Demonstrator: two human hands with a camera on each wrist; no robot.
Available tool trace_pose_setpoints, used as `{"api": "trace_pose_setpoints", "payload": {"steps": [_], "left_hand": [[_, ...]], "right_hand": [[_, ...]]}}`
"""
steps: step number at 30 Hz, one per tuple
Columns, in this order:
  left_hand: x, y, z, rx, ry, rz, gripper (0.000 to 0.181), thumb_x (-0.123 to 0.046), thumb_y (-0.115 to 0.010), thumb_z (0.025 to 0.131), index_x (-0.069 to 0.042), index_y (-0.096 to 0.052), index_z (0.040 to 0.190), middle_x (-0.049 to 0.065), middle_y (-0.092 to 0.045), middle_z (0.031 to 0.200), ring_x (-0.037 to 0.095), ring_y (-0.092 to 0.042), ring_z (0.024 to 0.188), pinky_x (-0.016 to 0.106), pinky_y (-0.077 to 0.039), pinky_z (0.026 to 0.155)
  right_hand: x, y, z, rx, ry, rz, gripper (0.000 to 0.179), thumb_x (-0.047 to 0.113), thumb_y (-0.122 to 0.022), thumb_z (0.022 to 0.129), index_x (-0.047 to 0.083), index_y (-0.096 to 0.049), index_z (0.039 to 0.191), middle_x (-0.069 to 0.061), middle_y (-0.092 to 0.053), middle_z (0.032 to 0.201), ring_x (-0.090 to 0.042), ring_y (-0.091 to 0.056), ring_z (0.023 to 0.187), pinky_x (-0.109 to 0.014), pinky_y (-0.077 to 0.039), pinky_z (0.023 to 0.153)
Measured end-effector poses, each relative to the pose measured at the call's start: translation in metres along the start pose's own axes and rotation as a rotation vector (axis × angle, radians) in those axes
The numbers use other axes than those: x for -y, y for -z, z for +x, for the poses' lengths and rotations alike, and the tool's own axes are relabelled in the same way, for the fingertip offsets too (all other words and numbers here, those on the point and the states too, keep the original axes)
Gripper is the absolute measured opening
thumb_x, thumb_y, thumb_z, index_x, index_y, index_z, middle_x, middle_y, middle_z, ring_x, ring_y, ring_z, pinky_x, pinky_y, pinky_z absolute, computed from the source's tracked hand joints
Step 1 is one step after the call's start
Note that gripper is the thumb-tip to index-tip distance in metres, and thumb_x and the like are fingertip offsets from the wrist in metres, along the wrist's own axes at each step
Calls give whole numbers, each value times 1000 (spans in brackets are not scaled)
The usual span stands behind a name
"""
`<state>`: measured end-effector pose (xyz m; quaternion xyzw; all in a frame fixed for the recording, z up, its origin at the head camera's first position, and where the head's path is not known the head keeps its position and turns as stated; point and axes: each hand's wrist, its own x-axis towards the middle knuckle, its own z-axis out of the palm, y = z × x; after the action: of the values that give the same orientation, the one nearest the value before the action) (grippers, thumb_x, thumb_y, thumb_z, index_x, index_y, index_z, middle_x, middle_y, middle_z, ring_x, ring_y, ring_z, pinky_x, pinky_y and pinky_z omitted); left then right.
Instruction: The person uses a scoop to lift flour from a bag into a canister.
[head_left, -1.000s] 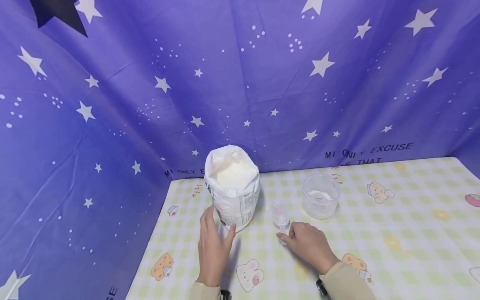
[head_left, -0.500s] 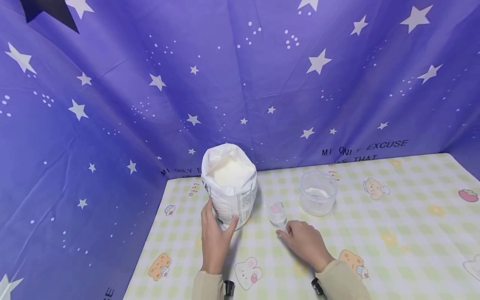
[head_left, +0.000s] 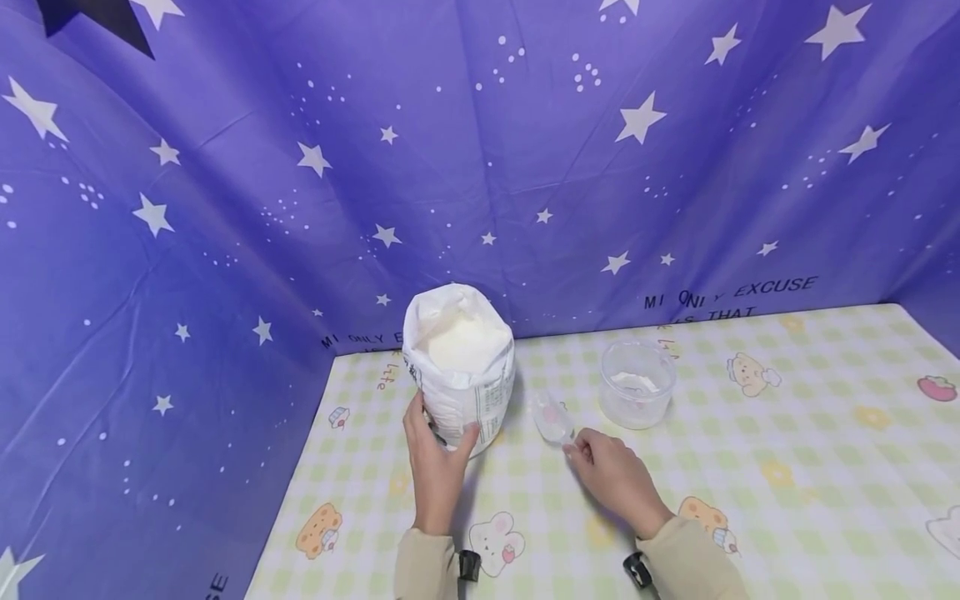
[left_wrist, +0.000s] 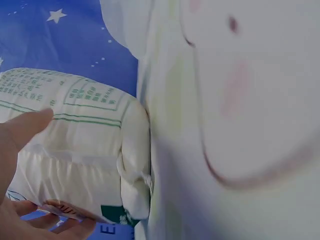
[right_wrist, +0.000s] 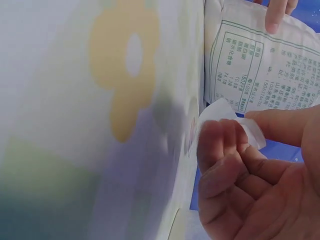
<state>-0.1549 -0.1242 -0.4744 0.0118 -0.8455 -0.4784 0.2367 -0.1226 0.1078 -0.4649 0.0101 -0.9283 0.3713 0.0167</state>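
Left hand [head_left: 437,475] higher on bag [head_left: 474,406]

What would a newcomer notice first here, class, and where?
Probably the starry blue backdrop, which fills the upper part of the head view. Next comes the open white bag of pale powder, gripped low by the left hand. To the bag's right, the right hand holds a clear scoop, with a clear tub beyond.

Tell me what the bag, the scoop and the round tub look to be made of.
The bag: white, mostly matte, probably cloth or woven plastic, as it creases and puckers. The scoop: clear, smooth plastic, it seems, since the tablecloth shows through its bowl. The round tub: clear and slightly glossy, likely plastic by its see-through wall, though glass is possible.
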Motion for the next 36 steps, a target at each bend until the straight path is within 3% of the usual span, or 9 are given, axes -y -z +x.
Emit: {"api": "trace_pose_setpoints", "payload": {"steps": [4,7,13,19,29,36], "left_hand": [[3,-3,2,0,27,-102,96,-22,-86,77,-8,-27,152,13,-37,147,25,-41,134,42,-42,113],[4,-5,2,-15,34,-129,96,-19,-86,76,-7,-28,152,14,-38,147,26,-41,135,42,-42,113],[3,-8,3,-62,34,-96,94,-17,-87,74,-5,-33,150,16,-43,144,29,-46,131,44,-45,109],[2,-7,2,-47,66,-74,94,-19,-86,76,-10,-31,152,11,-42,147,26,-48,129,42,-45,109],[3,-6,3,-46,73,-47,93,-19,-86,77,-11,-32,152,10,-43,147,26,-49,127,41,-45,108],[3,-7,3,-40,91,-56,93,-19,-86,76,-12,-32,152,9,-42,147,25,-49,129,39,-45,110]], "right_hand": [[0,3,1,-8,-8,29,21,19,-62,96,14,-57,77,5,-47,63,-11,-41,55,-23,-32,49],[0,6,4,-24,-34,95,16,19,-62,97,12,-63,83,4,-53,65,-10,-45,56,-22,-36,52],[1,12,9,-36,-62,274,17,17,-61,98,3,-71,94,-2,-69,73,-12,-62,64,-17,-46,59],[0,14,11,-40,-83,399,18,12,-60,98,-2,-73,98,-6,-73,78,-17,-70,72,-19,-52,58],[0,19,15,-96,-141,509,25,13,-58,99,-5,-71,111,-13,-76,92,-17,-73,79,-29,-61,64],[-3,21,16,-145,-99,594,29,15,-57,101,-10,-70,111,-19,-75,93,-19,-75,79,-30,-63,68]]}}
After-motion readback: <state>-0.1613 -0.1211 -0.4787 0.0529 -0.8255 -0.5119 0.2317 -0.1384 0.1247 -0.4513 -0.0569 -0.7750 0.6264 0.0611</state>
